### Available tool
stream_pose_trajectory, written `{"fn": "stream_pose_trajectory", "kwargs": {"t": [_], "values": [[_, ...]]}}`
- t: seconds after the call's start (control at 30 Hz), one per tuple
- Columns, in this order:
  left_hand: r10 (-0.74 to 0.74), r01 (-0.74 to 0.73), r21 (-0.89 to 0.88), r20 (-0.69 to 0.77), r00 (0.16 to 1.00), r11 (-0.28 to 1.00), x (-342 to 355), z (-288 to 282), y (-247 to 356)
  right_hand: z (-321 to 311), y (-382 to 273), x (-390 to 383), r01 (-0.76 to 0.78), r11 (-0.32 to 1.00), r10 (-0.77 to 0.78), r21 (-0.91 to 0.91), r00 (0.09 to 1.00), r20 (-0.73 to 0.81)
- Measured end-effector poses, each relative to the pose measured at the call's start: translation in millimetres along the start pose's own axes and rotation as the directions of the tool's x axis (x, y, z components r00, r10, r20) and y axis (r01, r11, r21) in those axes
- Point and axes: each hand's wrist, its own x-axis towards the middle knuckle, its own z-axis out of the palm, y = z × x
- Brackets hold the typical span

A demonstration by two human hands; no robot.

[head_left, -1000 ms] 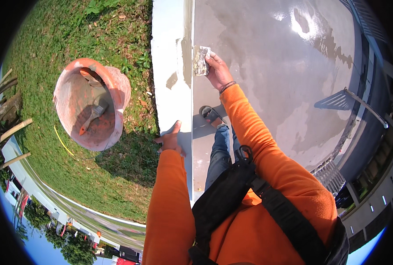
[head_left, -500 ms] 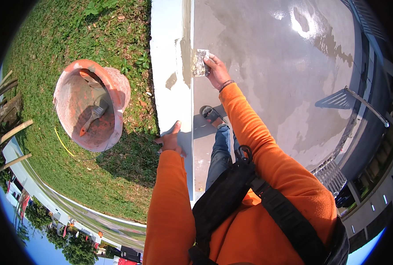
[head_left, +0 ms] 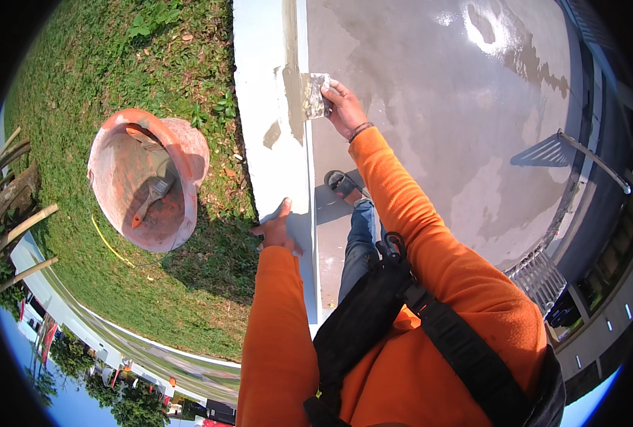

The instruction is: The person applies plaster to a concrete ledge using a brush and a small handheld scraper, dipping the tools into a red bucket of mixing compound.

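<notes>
My right hand (head_left: 345, 107) grips a stained, flat putty knife (head_left: 316, 97), whose blade lies against the inner edge of a low white wall (head_left: 263, 64). A grey strip of wet filler (head_left: 292, 92) runs along the wall top beside the blade, with a darker grey patch nearby. Nearer to me, my left hand (head_left: 279, 229) rests flat on the wall top, thumb and fingers spread, holding nothing. On the grass to the left stands a pink-orange bucket (head_left: 188, 213) smeared with grey. Inside it lie a paintbrush (head_left: 153, 196) with an orange handle and a second, partly hidden tool.
Grass (head_left: 67, 213) borders the wall on the left, with cut branches (head_left: 28, 231) at its far side. To the right is a grey concrete floor (head_left: 459, 156) with damp patches. A metal pole (head_left: 594, 160) and a metal grating (head_left: 537, 281) stand farther right.
My right hand and the putty knife have shifted slightly left, and the blade now overlaps the wall's edge more. My left hand keeps its place on the wall.
</notes>
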Motion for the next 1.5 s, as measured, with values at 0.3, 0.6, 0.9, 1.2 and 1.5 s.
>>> {"fn": "stream_pose_trajectory", "kwargs": {"t": [0.3, 0.6, 0.9, 1.2, 1.5], "values": [[0.02, -0.02, -0.022, 0.036, 0.999, 1.0, -8.7, 0.5, 3.1, 1.8, -9.7, -4.7, 0.003, 0.998, -0.008, 0.066, 0.998, 0.067], [0.008, -0.007, -0.057, 0.015, 1.0, 0.998, -11.0, 3.7, 3.0, -5.3, -1.2, 4.0, -0.017, 0.999, 0.018, -0.035, 1.0, 0.021], [0.003, -0.004, -0.044, -0.012, 1.0, 0.999, 7.4, 0.2, -4.7, 1.7, -8.2, -4.7, -0.013, 0.999, 0.011, 0.033, 0.999, 0.042], [-0.017, 0.026, -0.095, 0.095, 0.995, 0.995, 2.0, -3.2, -3.0, -15.5, 6.1, -9.7, -0.079, 0.997, 0.079, -0.008, 0.997, -0.015], [0.054, -0.048, -0.126, 0.047, 0.997, 0.991, -44.1, -1.9, 12.4, -10.9, 12.5, -26.9, -0.105, 0.994, 0.104, 0.018, 0.993, 0.051]]}}
